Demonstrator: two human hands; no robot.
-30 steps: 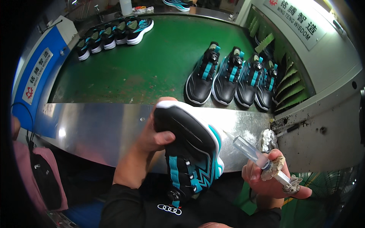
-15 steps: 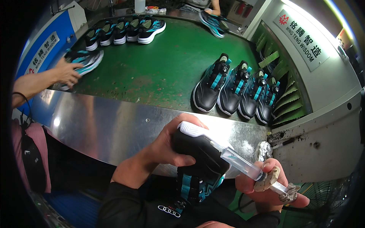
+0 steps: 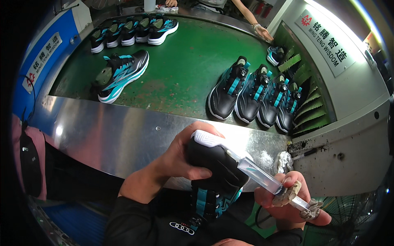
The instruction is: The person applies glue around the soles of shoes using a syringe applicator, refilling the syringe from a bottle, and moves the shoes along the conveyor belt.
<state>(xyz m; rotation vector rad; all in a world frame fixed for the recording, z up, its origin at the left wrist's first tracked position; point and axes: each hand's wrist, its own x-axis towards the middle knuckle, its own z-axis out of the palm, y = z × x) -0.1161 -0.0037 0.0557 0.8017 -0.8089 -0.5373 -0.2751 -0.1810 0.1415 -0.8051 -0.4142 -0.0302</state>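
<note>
My left hand is closed around a black sneaker with turquoise straps and a white sole. The shoe is tilted, its toe up and its strapped side toward me. A clear plastic syringe is gripped in my right hand, with tape-like wrapping about its plunger end and the fingers. Its narrow tip touches the shoe near the line where the white sole meets the black upper. I cannot make out whether any liquid comes from the tip.
Beyond a metal ledge lies a green belt. Several sneakers stand at its right, more at the far left, and a single sneaker nearer left. A co-worker's hand reaches by a strip curtain and another sneaker.
A co-worker's hand at the left has let go of a sneaker, now on the belt. The far co-worker's arm has moved right; a sneaker now stands by the curtain. My hands have barely moved.
</note>
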